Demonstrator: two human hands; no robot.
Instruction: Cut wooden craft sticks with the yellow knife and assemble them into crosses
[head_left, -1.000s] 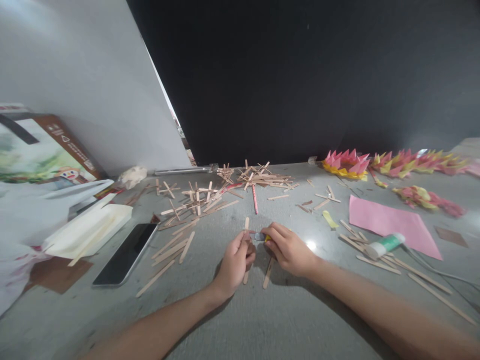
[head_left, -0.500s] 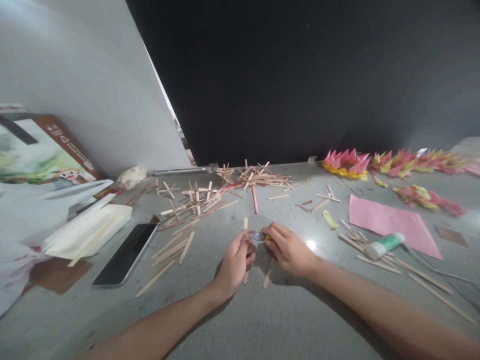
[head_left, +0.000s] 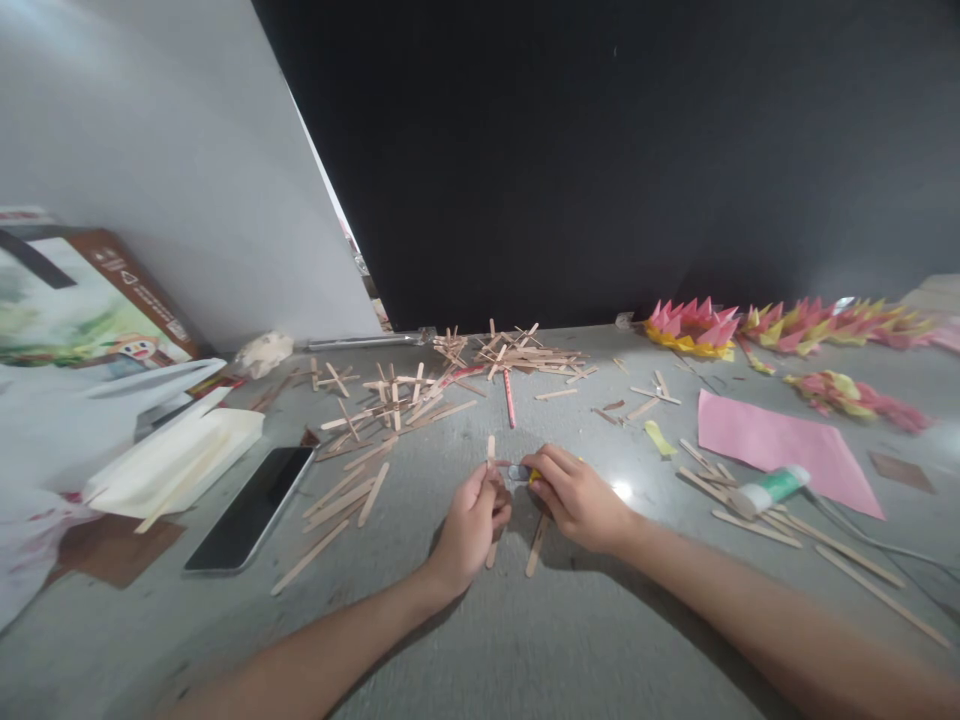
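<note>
My left hand (head_left: 474,515) is closed on an upright-pointing wooden stick (head_left: 491,449), whose upper end shows above the fingers and lower end below them. My right hand (head_left: 577,495) grips a small tool with a grey and yellow body (head_left: 519,473); its tip meets the stick at my left fingertips. Another wooden stick (head_left: 537,546) lies just below my right hand. Beyond the hands, a red and white patterned strip (head_left: 510,398) runs toward a heap of sticks (head_left: 532,358).
On the left are a phone (head_left: 251,510), a cream tray (head_left: 180,460), loose sticks and a plastic bag. Pink paper (head_left: 787,447), a glue stick (head_left: 771,491), more sticks and a cable lie right. Pink and yellow paper crowns (head_left: 691,327) stand behind, near a dark panel.
</note>
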